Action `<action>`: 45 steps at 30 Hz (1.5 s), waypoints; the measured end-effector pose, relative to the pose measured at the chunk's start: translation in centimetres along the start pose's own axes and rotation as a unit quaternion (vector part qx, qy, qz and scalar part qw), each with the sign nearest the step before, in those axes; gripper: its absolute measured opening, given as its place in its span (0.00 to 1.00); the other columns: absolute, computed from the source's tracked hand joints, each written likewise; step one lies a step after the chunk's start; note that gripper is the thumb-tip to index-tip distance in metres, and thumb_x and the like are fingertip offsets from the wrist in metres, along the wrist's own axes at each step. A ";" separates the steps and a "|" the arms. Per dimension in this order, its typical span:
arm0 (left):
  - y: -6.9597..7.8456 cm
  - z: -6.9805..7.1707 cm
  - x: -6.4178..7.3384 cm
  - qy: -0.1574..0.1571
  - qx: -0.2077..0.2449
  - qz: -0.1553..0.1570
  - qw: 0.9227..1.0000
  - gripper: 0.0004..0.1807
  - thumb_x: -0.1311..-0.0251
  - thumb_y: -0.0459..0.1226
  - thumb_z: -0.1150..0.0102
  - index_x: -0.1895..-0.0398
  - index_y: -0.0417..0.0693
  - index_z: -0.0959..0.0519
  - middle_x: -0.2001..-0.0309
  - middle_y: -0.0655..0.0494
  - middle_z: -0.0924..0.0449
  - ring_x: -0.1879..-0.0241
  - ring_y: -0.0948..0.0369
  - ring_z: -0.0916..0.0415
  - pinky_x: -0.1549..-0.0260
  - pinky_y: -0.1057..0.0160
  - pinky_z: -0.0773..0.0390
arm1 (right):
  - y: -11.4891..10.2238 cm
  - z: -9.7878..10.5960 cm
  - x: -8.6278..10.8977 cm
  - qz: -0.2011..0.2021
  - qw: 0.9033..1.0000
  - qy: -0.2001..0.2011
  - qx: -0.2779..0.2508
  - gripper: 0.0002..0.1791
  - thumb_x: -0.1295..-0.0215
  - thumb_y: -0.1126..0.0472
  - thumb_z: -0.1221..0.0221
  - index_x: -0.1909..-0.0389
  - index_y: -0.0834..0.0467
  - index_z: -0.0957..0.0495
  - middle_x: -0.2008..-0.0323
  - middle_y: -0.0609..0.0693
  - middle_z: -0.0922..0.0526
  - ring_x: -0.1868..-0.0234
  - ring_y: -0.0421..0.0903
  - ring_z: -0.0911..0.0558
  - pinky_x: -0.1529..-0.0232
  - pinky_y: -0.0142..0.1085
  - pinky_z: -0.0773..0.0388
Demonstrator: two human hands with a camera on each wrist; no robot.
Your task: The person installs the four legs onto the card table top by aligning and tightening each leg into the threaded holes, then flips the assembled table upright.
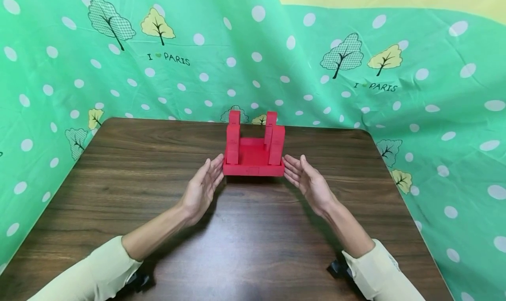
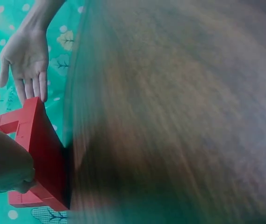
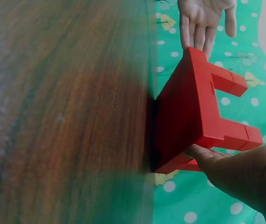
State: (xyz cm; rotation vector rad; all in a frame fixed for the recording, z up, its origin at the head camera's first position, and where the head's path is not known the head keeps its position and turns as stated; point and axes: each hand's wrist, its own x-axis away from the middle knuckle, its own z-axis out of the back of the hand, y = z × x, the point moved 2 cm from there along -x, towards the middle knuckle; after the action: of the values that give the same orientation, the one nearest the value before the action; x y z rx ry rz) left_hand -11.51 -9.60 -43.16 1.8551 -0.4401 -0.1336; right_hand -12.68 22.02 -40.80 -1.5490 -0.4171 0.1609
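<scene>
A red object [image 1: 254, 171], like a small upturned table with a flat base and several block legs pointing up, is near the far edge of the wooden table. Its underside [image 3: 177, 112] shows in both wrist views, so it is at least partly raised; whether its far edge touches the wood I cannot tell. My left hand [image 1: 200, 190] is at its left side, palm inward and fingers mostly straight, fingertips against the base. On the opposite side, my right hand [image 1: 312, 187] touches the base's edge with extended fingers, thumb held apart.
The brown wooden table [image 1: 253, 244] meets a green dotted cloth [image 1: 253, 50] behind and at the sides. A black item [image 1: 140, 281] lies by the left sleeve, and another black item [image 1: 337, 268] by the right sleeve.
</scene>
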 end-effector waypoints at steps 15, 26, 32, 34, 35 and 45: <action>1.8 -0.2 -0.3 -0.003 0.003 -0.064 0.998 0.44 0.09 0.60 0.79 0.06 0.40 0.58 0.04 0.54 0.61 0.05 0.54 0.66 0.05 0.51 0.62 | -1.3 -0.5 0.5 0.060 0.998 -0.009 0.002 0.47 0.07 0.36 0.71 0.10 0.71 0.55 0.08 0.65 0.50 0.08 0.67 0.48 0.19 0.24 0.30; 2.4 -0.2 -0.2 -0.021 -0.021 -0.088 0.996 0.44 0.09 0.60 0.80 0.06 0.40 0.59 0.04 0.55 0.63 0.05 0.54 0.67 0.05 0.51 0.61 | -2.0 -0.8 0.6 0.093 0.996 -0.008 0.002 0.48 0.06 0.36 0.70 0.10 0.73 0.56 0.08 0.68 0.52 0.09 0.69 0.49 0.21 0.22 0.29; 2.8 -0.4 -0.3 -0.025 -0.027 -0.100 0.994 0.44 0.09 0.61 0.79 0.06 0.41 0.58 0.04 0.57 0.61 0.05 0.55 0.66 0.05 0.51 0.61 | -2.3 -0.8 0.4 0.110 0.994 -0.005 -0.008 0.48 0.06 0.37 0.69 0.11 0.74 0.57 0.09 0.70 0.53 0.09 0.70 0.50 0.19 0.24 0.30; 3.0 -0.4 -0.3 -0.025 -0.034 -0.103 0.994 0.44 0.09 0.61 0.79 0.05 0.41 0.58 0.04 0.57 0.61 0.05 0.54 0.65 0.05 0.50 0.61 | -2.4 -0.8 0.4 0.116 0.993 -0.004 -0.009 0.47 0.06 0.37 0.68 0.10 0.74 0.57 0.09 0.70 0.52 0.09 0.70 0.49 0.19 0.25 0.30; 3.1 -0.4 -0.4 -0.026 -0.036 -0.104 0.994 0.44 0.09 0.61 0.79 0.05 0.42 0.58 0.04 0.57 0.61 0.05 0.54 0.65 0.05 0.50 0.61 | -2.4 -0.8 0.3 0.117 0.993 -0.004 -0.009 0.47 0.06 0.38 0.68 0.10 0.73 0.56 0.09 0.69 0.52 0.09 0.69 0.49 0.19 0.25 0.30; 3.8 -0.2 -0.7 -0.018 -0.045 -0.089 0.995 0.43 0.10 0.60 0.79 0.05 0.46 0.55 0.05 0.58 0.59 0.05 0.53 0.63 0.05 0.49 0.59 | -2.7 -0.9 0.3 0.114 0.993 -0.007 0.000 0.44 0.06 0.39 0.67 0.09 0.69 0.54 0.08 0.66 0.49 0.09 0.68 0.47 0.20 0.24 0.30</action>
State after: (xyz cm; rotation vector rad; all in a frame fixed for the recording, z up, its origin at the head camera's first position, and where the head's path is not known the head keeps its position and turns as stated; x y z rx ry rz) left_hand -12.95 -10.17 -39.65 1.8027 -0.2882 -0.3040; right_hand -12.49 21.21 -38.07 -1.5946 -0.2507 0.3492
